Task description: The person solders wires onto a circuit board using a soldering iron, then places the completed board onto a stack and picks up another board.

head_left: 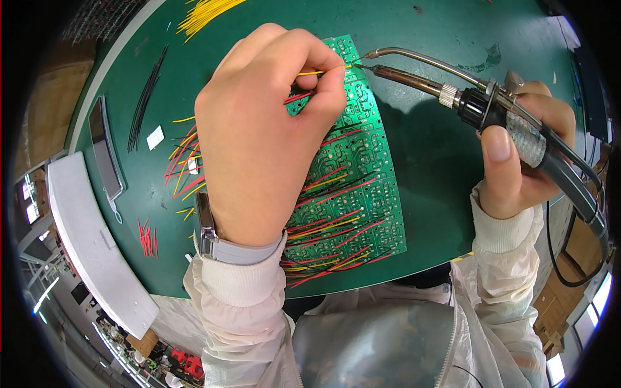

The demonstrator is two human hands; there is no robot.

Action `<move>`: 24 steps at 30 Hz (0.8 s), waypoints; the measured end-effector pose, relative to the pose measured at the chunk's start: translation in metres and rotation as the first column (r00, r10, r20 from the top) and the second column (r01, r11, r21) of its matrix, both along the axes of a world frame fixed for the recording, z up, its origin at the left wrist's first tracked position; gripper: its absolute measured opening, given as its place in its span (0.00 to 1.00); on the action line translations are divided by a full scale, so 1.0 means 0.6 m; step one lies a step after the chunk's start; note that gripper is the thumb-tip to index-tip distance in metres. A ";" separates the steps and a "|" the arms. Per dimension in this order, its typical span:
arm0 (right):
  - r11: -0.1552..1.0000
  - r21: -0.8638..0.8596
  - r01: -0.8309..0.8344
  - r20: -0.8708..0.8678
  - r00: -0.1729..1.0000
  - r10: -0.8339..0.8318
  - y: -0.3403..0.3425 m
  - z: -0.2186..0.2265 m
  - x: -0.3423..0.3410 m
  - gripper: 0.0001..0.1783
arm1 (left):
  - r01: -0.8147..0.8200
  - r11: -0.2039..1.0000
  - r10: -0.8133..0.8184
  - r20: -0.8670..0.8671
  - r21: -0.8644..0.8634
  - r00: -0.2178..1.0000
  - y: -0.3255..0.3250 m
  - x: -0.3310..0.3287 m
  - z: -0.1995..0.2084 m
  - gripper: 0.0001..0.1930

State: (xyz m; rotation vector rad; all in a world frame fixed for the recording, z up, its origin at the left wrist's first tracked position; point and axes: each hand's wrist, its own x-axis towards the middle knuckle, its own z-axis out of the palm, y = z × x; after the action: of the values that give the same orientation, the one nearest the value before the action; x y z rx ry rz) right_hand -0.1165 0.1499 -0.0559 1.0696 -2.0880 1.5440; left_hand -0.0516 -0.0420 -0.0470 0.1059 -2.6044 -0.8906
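Observation:
A green circuit board panel (pixel 362 187) lies on the green table mat, with several red and yellow wires soldered across it. My left hand (pixel 265 136) rests over the board and pinches a short yellow wire (pixel 309 73) at the board's upper edge. My right hand (pixel 517 161) grips a soldering iron (pixel 446 94) with a solder feed tube above it. The iron's tip (pixel 358 64) meets the free end of the yellow wire at the board's top right corner.
Loose red and yellow wire pieces (pixel 184 168) lie left of the board, more red ones (pixel 147 238) near the front edge. A black wire bundle (pixel 145 97) and a yellow bundle (pixel 207 13) lie farther back. A dark phone (pixel 105 152) sits at the left. The iron's cable (pixel 569 258) hangs at the right.

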 end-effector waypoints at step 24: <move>0.997 0.010 0.077 0.034 0.996 -0.077 0.010 0.004 0.016 0.20 | -0.020 0.968 0.011 -0.039 -0.249 0.999 0.000 0.003 0.009 0.04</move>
State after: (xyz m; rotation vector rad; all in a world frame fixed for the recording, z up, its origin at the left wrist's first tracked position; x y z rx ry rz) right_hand -0.1072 0.1561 -0.0536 0.9604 -2.1344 1.5277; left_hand -0.0496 -0.0417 -0.0416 0.0406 -2.6519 -0.5468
